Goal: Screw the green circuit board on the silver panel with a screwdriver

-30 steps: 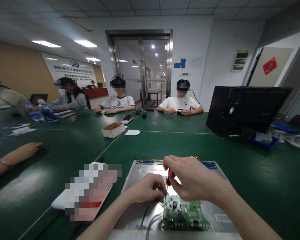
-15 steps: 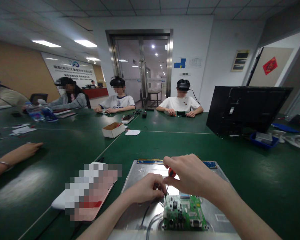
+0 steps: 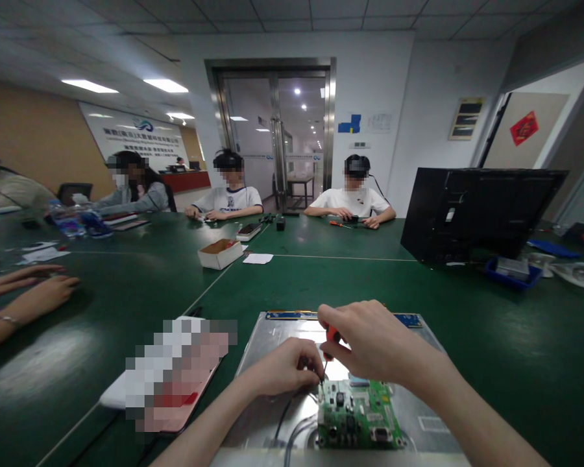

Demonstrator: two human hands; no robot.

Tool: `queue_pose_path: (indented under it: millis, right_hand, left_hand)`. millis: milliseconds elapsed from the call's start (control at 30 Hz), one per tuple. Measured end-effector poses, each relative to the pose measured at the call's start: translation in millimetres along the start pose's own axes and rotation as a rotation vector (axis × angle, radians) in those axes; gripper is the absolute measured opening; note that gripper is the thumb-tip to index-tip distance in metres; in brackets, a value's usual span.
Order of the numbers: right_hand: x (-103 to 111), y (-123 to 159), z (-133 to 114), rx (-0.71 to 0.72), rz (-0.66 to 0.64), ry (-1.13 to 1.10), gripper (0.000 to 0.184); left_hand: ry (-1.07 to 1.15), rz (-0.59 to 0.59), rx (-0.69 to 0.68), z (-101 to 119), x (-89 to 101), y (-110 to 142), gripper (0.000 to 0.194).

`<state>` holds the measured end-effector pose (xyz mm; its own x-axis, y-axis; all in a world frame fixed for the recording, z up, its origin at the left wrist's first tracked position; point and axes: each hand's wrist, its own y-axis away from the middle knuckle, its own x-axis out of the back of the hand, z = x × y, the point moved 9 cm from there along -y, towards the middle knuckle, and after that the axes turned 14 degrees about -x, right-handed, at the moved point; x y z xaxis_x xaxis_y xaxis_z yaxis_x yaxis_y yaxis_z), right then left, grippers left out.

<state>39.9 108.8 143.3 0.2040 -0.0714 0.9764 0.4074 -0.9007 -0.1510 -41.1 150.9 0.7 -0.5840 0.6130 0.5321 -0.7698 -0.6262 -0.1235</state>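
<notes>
My right hand (image 3: 370, 338) is closed around the red-and-black handle of a screwdriver (image 3: 331, 336), held upright. Its thin shaft points down at the upper left corner of a green circuit board (image 3: 360, 415). Close to the screwdriver's tip, my left hand (image 3: 292, 364) has thumb and fingers pinched together; what they hold, if anything, is hidden. The board lies on a silvery metal panel (image 3: 259, 337), which has a narrow blue circuit strip (image 3: 409, 320) along its far edge. A grey cable (image 3: 294, 436) runs beside the board's left side.
Left of the panel lie a pink phone-like slab (image 3: 199, 383) and a blurred white item (image 3: 117, 390). Farther off stand a small open box (image 3: 219, 254) and a black monitor (image 3: 481, 211). A co-worker's hands (image 3: 48, 293) rest at left; other people sit across the table.
My hands stay nearly in place; slightly more of the screwdriver's handle shows. At left, a co-worker's second hand has come into view. The person opposite has put down a red screwdriver.
</notes>
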Motion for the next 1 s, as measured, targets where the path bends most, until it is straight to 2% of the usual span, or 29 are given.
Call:
queue_pose_path:
  millis: [133,333,533,700,800,900,1000]
  right_hand:
    - [0,-2,-1,-0.012,0.004,0.04,0.017]
    - [4,3,-1,0.005,-0.001,-0.04,0.015]
    - [2,6,-3,0.061,-0.004,-0.077,0.024]
    - [0,3,-4,0.043,-0.022,-0.06,0.018]
    - [1,0,-2,0.006,-0.002,-0.008,0.011]
    - [1,-1,0,-0.025,-0.009,0.049,0.018]
    - [2,1,0,-0.02,-0.029,0.01,0.019]
  left_hand:
    - [0.001,0.007,0.002,3,0.6,1,0.021]
    - [0.015,0.022,-0.042,3,2.1,0,0.015]
    - [-0.016,0.004,-0.027,-3,0.2,-1,0.014]
    - [-0.02,-0.002,-0.017,3,0.5,-1,0.012]
    - [0.0,0.0,-0.019,7,0.4,-1,0.017]
    - [0.022,0.018,-0.024,9,1.5,-1,0.019]
    - [0.008,0.034,-0.024,9,3.3,-1,0.015]
